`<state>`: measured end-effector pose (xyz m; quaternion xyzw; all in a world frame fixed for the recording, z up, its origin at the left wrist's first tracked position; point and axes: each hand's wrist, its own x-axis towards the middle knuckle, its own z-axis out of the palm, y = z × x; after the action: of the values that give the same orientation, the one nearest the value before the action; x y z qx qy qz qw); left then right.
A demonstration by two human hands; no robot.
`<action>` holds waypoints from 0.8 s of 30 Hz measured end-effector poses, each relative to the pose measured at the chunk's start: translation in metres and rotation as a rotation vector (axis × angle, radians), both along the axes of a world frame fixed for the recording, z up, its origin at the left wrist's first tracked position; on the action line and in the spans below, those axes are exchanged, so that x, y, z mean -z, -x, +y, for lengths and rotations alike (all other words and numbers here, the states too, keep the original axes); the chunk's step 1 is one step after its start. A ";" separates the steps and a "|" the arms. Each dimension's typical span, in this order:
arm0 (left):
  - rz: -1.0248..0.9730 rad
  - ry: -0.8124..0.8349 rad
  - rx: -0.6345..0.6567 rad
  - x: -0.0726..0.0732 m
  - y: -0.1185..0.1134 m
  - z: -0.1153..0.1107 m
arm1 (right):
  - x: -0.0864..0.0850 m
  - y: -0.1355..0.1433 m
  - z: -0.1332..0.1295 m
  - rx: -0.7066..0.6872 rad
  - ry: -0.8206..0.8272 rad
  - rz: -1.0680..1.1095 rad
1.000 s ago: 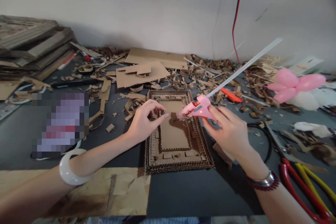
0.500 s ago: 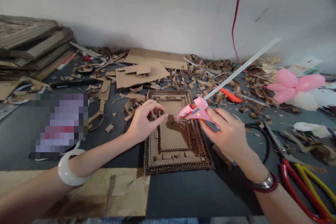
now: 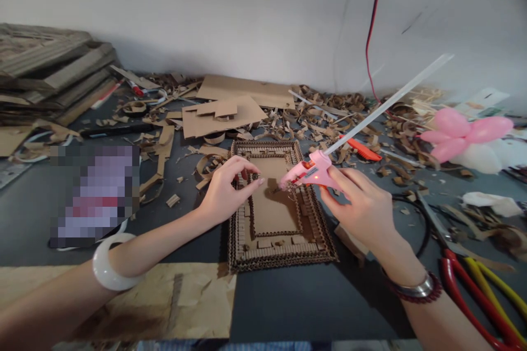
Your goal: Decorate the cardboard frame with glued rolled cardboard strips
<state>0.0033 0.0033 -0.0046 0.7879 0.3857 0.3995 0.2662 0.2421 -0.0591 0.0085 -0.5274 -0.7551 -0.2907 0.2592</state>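
Presently, I monitor the right hand (image 3: 364,208) gripping the glue gun (image 3: 315,174), the left hand (image 3: 226,187) pinching a cardboard curl (image 3: 255,176), the frame (image 3: 284,260) set back from the near table edge (image 3: 284,334).

Cardboard frame (image 3: 284,258) on table (image 3: 263,307), glue gun (image 3: 319,169) over it, cardboard sheets (image 3: 247,89) behind, scissors (image 3: 448,258) to the right

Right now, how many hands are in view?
2. The left hand is at the left side of the cardboard frame; the right hand, to the frame's right, holds the pink glue gun.
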 end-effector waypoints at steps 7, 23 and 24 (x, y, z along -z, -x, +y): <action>0.004 0.008 0.004 -0.002 0.000 0.000 | 0.000 0.001 0.000 0.020 -0.003 0.000; 0.009 0.012 -0.001 -0.001 0.000 0.002 | -0.005 0.003 -0.003 -0.001 0.022 -0.015; 0.006 0.011 -0.001 -0.001 0.000 0.002 | -0.005 0.004 -0.003 -0.010 0.030 -0.008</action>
<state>0.0036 0.0049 -0.0040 0.7874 0.3890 0.3950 0.2694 0.2383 -0.0623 0.0134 -0.5261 -0.7632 -0.2802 0.2496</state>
